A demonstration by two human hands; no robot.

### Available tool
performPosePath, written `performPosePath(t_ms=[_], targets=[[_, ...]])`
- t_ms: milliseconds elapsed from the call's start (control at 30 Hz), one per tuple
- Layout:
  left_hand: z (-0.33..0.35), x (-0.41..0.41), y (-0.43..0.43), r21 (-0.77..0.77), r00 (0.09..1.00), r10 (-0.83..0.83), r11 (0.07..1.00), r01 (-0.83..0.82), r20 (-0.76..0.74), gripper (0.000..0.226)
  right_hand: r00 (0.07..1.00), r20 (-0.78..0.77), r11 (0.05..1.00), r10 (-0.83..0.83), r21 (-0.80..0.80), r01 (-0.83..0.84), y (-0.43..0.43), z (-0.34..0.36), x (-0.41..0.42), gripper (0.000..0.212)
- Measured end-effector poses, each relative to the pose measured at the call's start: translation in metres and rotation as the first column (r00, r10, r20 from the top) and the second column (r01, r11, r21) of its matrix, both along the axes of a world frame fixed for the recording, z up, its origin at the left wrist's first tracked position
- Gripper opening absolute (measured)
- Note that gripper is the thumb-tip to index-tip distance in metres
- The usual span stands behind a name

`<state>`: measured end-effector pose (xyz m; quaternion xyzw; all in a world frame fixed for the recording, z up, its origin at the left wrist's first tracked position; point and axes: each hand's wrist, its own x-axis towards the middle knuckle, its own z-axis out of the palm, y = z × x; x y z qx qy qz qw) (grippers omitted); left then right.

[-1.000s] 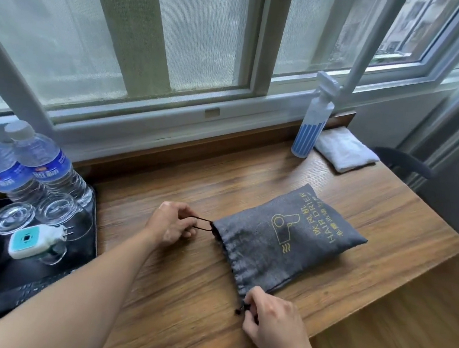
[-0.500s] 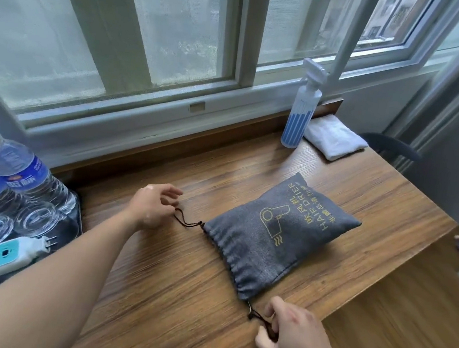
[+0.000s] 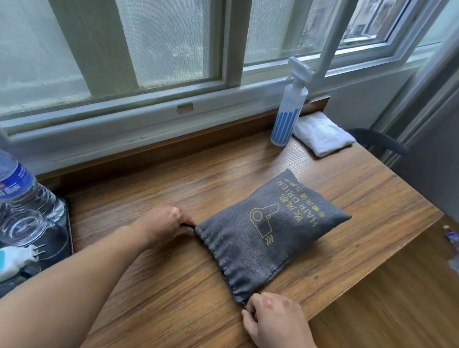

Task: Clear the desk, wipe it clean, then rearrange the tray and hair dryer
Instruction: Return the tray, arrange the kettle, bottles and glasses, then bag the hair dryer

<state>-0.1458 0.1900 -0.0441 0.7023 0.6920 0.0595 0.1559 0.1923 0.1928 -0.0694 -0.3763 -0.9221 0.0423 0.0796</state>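
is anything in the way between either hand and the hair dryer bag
Nothing visible is. The left hand grips the hair dryer bag at the far end of its gathered mouth, and the right hand pinches the near end.

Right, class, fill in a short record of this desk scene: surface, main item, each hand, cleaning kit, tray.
surface: wooden desk under a window
main item: grey hair dryer bag, lying flat, mouth gathered
left: left hand grips the far end of the bag's mouth
right: right hand pinches the near end of the mouth
cleaning kit: spray bottle upright, folded white cloth beside it, far right corner
tray: black tray at left, holding water bottles, glasses, plug adapter
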Motion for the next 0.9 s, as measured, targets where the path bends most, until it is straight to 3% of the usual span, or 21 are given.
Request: performPosePath(t_ms=[133, 433, 633, 900], targets=[[0.008, -0.016, -0.006, 0.058, 1.0, 0.019, 0.998, -0.019, 0.0, 0.019, 1.0, -0.006, 1.0, 0.018, 0.025, -0.018, 0.006, 0.0, 0.013, 0.028], [0.02, -0.058, -0.032, -0.021, 0.957, 0.287, 0.958, -0.287, 0.029, 0.019, 0.997, 0.053, 0.997, 0.062, 0.047, -0.064, 0.039, 0.014, 0.036, 0.031], [0.02, -0.086, -0.05, -0.011, 0.888, 0.46, 0.888, -0.46, 0.025, 0.017, 0.996, 0.075, 0.999, 0.04, -0.038, -0.037, 0.051, 0.017, 0.047, 0.025], [0.013, -0.084, -0.06, 0.014, 0.859, 0.506, 0.861, -0.509, 0.082, 0.014, 1.0, -0.007, 0.999, 0.021, -0.032, -0.021, 0.051, 0.015, 0.047, 0.029]])
